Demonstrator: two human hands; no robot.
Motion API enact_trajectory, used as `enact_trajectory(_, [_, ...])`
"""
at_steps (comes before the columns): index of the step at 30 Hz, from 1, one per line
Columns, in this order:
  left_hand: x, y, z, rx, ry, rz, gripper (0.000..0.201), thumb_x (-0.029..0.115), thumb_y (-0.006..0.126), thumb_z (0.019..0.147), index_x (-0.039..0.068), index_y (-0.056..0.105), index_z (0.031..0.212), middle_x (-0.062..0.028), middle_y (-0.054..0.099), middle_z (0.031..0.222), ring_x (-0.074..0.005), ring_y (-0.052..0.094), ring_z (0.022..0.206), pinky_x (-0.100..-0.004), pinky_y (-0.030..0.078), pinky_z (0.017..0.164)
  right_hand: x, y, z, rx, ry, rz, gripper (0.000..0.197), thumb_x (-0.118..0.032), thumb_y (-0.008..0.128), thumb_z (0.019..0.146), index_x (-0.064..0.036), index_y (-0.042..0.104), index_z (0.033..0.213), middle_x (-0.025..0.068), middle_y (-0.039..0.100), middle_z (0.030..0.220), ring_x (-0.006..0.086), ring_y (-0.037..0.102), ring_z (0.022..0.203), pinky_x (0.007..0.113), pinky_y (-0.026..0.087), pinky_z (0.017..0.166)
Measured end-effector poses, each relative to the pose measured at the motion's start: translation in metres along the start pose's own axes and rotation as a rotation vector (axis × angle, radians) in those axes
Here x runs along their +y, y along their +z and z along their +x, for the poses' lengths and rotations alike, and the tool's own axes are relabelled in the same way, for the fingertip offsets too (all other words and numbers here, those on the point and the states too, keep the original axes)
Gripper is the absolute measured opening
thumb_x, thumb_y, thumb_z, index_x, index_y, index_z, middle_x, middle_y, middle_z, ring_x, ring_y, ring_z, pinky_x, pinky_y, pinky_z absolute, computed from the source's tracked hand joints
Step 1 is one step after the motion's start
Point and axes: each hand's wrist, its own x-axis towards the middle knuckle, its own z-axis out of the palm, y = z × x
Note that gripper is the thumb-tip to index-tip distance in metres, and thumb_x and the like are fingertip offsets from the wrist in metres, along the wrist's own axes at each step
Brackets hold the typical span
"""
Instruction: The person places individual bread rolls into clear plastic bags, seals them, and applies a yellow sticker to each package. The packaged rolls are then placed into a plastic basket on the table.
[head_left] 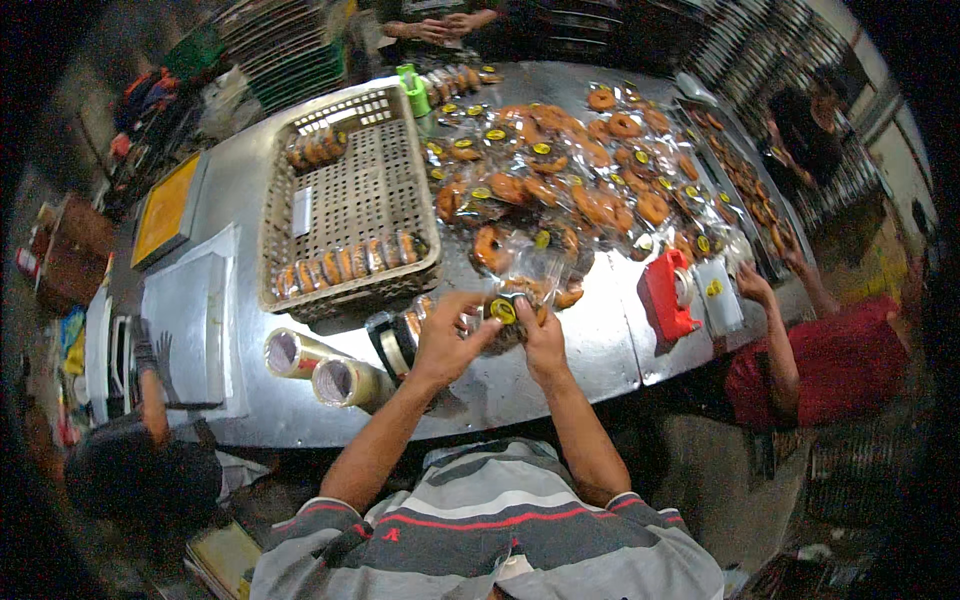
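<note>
Between my two hands is a bagged doughnut in clear plastic with a yellow round label (503, 311). My left hand (448, 336) pinches its left side, and my right hand (543, 340) grips it from the right, thumb near the label. Just beyond my fingers lies a large pile of bagged doughnuts (540, 187), many with the same yellow label. Close to my left wrist stands a dark tape dispenser (388, 347), with a row of wrapped doughnuts (418, 312) partly hidden behind my hand.
A perforated plastic crate (268, 235) at the left holds rows of wrapped doughnuts. Two large tape rolls (352, 384) stand near the table's front edge. A red tape dispenser (666, 300) sits to the right, beside a co-worker's hands (755, 285). Further right lies a long doughnut-filled tray (742, 180).
</note>
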Motion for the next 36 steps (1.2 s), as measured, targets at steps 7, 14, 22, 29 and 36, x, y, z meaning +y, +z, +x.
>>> enact_trajectory(7, [-0.039,-0.003,-0.032,0.275,-0.394,-0.879,0.033,0.029,0.060,0.104,-0.003,0.070,0.107,-0.0051,0.072,0.096,-0.0124,0.067,0.087,-0.0267,0.054,0.083,-0.017,0.036,-0.058,-0.145,-0.063,-0.688,0.053,-0.032,0.067,0.099,0.0028,0.053,0.138,0.0139,0.069,0.117,0.0223,0.065,0.109,0.038,0.052,0.093])
enact_trajectory(14, [-0.021,-0.020,-0.057,0.177,-0.244,-0.496,0.035,0.028,0.055,0.107,-0.004,0.068,0.109,-0.0080,0.070,0.107,-0.0126,0.066,0.093,-0.0298,0.055,0.084,-0.011,0.067,-0.083,-0.108,-0.428,-0.721,0.042,-0.017,0.070,0.096,0.0042,0.060,0.131,0.0175,0.071,0.115,0.0246,0.071,0.097,0.034,0.055,0.084])
enact_trajectory(22, [-0.011,-0.014,-0.085,0.356,0.214,0.214,0.052,0.034,0.084,0.082,0.003,0.066,0.120,-0.0119,0.071,0.103,-0.0234,0.070,0.086,-0.0337,0.054,0.073,-0.023,0.068,-0.081,-0.265,0.088,0.165,0.020,-0.015,0.072,0.095,0.0022,0.074,0.104,0.0091,0.070,0.120,0.0131,0.063,0.107,0.027,0.050,0.090])
enact_trajectory(29, [-0.019,-0.050,-0.104,-0.127,-0.396,-0.213,0.028,0.026,0.082,0.087,0.002,0.075,0.100,-0.0001,0.073,0.089,-0.0089,0.064,0.083,-0.0278,0.052,0.076,-0.015,0.055,-0.077,-0.246,-0.071,-0.344,0.016,-0.012,0.073,0.093,0.0005,0.073,0.102,0.0077,0.072,0.098,0.0133,0.067,0.093,0.028,0.053,0.082])
enact_trajectory(36, [-0.022,-0.028,-0.123,0.312,-0.139,-0.478,0.015,0.011,0.072,0.094,0.006,0.070,0.108,-0.0009,0.066,0.103,-0.0145,0.061,0.101,-0.0278,0.048,0.094,-0.030,0.066,-0.086,-0.454,-0.617,-0.792,0.008,-0.006,0.074,0.089,0.0004,0.073,0.093,0.0075,0.065,0.075,0.0188,0.063,0.070,0.030,0.048,0.064])
